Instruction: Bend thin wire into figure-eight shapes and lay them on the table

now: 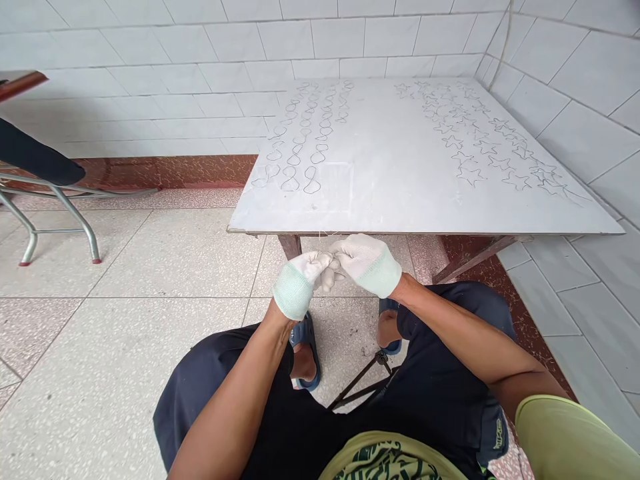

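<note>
My left hand (316, 267) and my right hand (357, 257), in white gloves with pale green cuffs, meet just in front of the near edge of the table (390, 193). Both are closed, the fingertips pinched together. A thin, light wire (327, 233) pokes up from between them; its lower part is hidden by the fingers. On the tabletop lie rows of thin wire figure-eights (313, 180) at the left. Many wire stars (471, 175) are spread over the right side, some overlapping.
White tiled walls (340, 37) border the table at the back and right. Wooden legs (470, 260) support it. At the left stands a metal-framed stool (65, 200) near a dark-clothed leg (37, 153). A dark folding frame (363, 383) shows between my knees.
</note>
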Available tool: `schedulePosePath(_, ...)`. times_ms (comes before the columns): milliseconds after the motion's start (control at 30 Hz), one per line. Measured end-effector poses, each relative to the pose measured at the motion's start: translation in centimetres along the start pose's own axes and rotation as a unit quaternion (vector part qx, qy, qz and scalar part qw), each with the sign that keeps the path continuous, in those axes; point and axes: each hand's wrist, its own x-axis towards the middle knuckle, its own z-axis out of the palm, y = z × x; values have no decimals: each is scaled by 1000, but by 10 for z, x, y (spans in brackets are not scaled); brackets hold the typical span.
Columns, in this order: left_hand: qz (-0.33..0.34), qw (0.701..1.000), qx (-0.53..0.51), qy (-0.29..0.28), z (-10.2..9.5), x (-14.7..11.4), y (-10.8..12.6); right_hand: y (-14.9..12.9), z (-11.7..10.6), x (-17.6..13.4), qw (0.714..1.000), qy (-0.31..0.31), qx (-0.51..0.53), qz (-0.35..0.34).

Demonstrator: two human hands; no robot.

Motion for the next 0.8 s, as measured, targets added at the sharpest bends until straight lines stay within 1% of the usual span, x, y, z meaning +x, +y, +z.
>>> schedulePosePath(100,4,999,35,23,-2,3,-1,-1,4,1,996,38,51,60)
schedulePosePath(167,20,996,77,48,-3,1,0,-1,6,1,996,45,34,64)
schedulePosePath(300,47,981,164,90,0,-6,3,2,11,-2,995,55,-81,17)
schedulePosePath(400,39,974,196,107,3,-9,5,7,19,-5,984,82,-155,-16)
schedulePosePath(467,41,970,208,116,3,-9,5,9,26,-6,978,98,-183,-27)
schedulePosePath(533,47,966,224,123,4,-9,3,10,32,-6,978,98,-183,-22)
schedulePosePath(667,46,959,246,130,6,-8,-1,9,36,-2,986,68,-150,20)
schedulePosePath(733,48,963,231,128,6,-6,-2,7,34,0,987,63,-143,25)
schedulePosePath(800,55,973,193,111,3,-4,-3,5,31,1,989,61,-137,18)
